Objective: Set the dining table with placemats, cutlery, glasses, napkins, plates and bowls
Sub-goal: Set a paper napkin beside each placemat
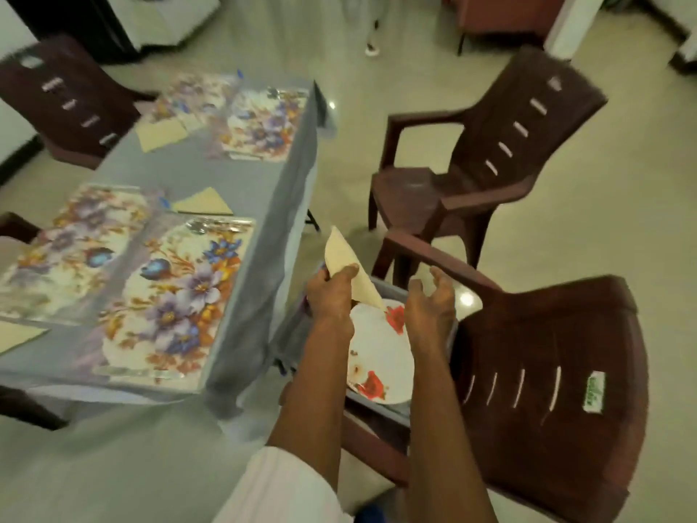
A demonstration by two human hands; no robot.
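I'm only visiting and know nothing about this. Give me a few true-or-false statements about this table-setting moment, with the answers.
1. The left hand holds a folded napkin. True.
2. Plates already lie on the placemats. False: the floral placemats bear no plates. A red-flowered plate lies in a grey bin on a chair.
3. The right hand grips the plate. False: the right hand is open over the plate and grips nothing.
4. Cutlery lies at the far end of the nearest placemat. True.
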